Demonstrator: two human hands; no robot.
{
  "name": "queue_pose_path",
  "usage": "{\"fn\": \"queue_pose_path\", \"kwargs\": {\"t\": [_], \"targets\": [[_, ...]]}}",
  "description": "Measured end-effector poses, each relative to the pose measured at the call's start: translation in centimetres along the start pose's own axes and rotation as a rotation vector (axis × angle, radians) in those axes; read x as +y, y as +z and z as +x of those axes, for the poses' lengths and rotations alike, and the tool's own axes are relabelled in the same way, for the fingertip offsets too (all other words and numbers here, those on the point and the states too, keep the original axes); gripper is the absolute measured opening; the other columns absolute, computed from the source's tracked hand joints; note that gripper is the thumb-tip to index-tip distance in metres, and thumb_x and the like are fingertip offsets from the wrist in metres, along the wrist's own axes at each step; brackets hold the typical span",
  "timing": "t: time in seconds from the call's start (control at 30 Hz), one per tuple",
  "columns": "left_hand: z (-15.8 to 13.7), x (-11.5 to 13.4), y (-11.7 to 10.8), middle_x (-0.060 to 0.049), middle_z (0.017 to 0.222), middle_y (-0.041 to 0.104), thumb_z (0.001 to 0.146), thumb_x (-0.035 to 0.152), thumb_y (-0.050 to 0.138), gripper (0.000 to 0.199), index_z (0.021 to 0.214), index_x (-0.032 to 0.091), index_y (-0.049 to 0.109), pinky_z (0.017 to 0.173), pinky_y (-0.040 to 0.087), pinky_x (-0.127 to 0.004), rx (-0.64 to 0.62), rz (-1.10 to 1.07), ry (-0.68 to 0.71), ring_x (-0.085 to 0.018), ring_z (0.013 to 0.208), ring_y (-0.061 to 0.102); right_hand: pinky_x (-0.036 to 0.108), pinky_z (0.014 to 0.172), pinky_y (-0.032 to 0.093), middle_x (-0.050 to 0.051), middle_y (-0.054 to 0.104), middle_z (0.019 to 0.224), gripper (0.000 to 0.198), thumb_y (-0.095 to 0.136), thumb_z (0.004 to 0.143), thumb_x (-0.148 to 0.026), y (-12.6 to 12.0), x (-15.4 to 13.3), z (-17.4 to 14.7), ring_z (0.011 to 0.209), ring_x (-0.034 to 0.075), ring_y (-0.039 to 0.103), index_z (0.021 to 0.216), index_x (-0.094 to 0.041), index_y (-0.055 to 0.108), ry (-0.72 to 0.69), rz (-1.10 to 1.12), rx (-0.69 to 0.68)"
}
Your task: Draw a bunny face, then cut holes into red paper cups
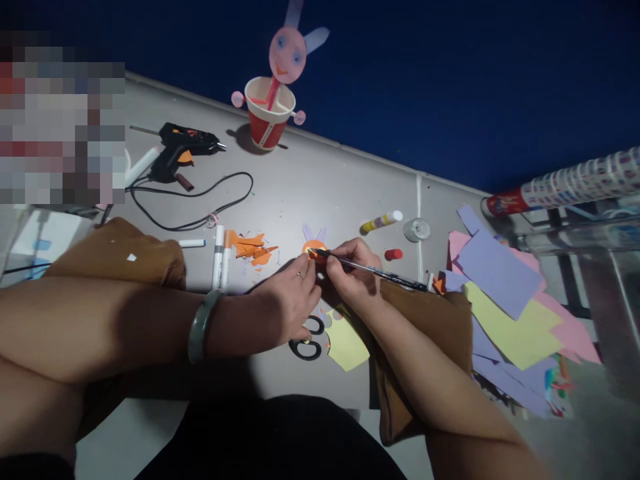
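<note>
A small orange paper rabbit head (314,246) with purple ears lies on the table in the middle of the head view. My left hand (295,293) is laid flat over its lower edge, fingers stretched out, and hides part of it. Between the fingers of my right hand (357,270) is a black pen (385,272), its tip touching or just above a pale spot on the orange paper. Below my left hand are the black-handled scissors (307,348), blades hidden, and a cut piece of yellow paper (349,343).
A paper-cup rabbit figure (269,123) stands at the back. A black glue gun (183,147) with its cable lies left, near markers (219,257) and orange paper scraps (253,249). Rightward are a glue stick (383,221), red cap (393,254), glass jar (417,230) and coloured paper sheets (500,273).
</note>
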State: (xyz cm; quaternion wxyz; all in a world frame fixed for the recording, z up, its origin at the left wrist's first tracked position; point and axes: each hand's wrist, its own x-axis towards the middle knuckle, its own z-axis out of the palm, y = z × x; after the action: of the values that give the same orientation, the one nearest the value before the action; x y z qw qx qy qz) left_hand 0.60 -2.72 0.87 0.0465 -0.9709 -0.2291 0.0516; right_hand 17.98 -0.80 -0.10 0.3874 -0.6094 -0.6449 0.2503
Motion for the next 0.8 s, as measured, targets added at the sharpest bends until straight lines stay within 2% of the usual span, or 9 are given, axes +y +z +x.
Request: {"fn": "queue_pose_path", "kwargs": {"t": [0.23, 0.4, 0.5, 0.8], "targets": [[-0.2, 0.3, -0.1, -0.029, 0.142, 0.055, 0.079, 0.08, 0.05, 0.092, 0.13, 0.004, 0.058, 0.118, 0.025, -0.053, -0.03, 0.0, -0.017, -0.041, 0.135, 0.05, 0.025, 0.05, 0.045, -0.005, 0.063, 0.059, 0.008, 0.06, 0.081, -0.026, 0.0, 0.2, -0.3, 0.049, 0.011, 0.055, 0.078, -0.023, 0.054, -0.006, 0.009, -0.018], [-0.2, 0.3, -0.8, -0.032, 0.148, 0.046, 0.077, 0.076, 0.058, 0.093, 0.134, 0.002, 0.055, 0.112, 0.036, -0.051, -0.113, -0.073, -0.054, -0.045, 0.136, 0.048, 0.025, 0.049, 0.044, -0.005, 0.061, 0.058, 0.008, 0.06, 0.077, -0.024, 0.1, -0.1, -0.2, 0.048, 0.011, 0.053, 0.075, -0.023, 0.053, 0.001, -0.011, -0.031], [-0.2, 0.2, -1.1, -0.033, 0.147, 0.046, 0.079, 0.074, 0.059, 0.091, 0.134, 0.002, 0.054, 0.109, 0.039, -0.05, -0.137, -0.098, -0.041, -0.046, 0.137, 0.047, 0.025, 0.048, 0.044, -0.005, 0.061, 0.057, 0.009, 0.06, 0.076, -0.024, 0.1, -0.1, -0.1, 0.047, 0.011, 0.054, 0.073, -0.023, 0.052, 0.0, -0.03, -0.04], [-0.4, 0.0, -0.4, -0.032, 0.145, 0.049, 0.078, 0.077, 0.056, 0.092, 0.13, 0.002, 0.058, 0.115, 0.03, -0.055, -0.025, -0.105, -0.039, -0.045, 0.135, 0.049, 0.026, 0.05, 0.045, -0.004, 0.064, 0.059, 0.008, 0.059, 0.077, -0.025, 0.0, 0.0, -0.2, 0.049, 0.012, 0.056, 0.074, -0.023, 0.052, -0.016, -0.067, -0.051]]}}
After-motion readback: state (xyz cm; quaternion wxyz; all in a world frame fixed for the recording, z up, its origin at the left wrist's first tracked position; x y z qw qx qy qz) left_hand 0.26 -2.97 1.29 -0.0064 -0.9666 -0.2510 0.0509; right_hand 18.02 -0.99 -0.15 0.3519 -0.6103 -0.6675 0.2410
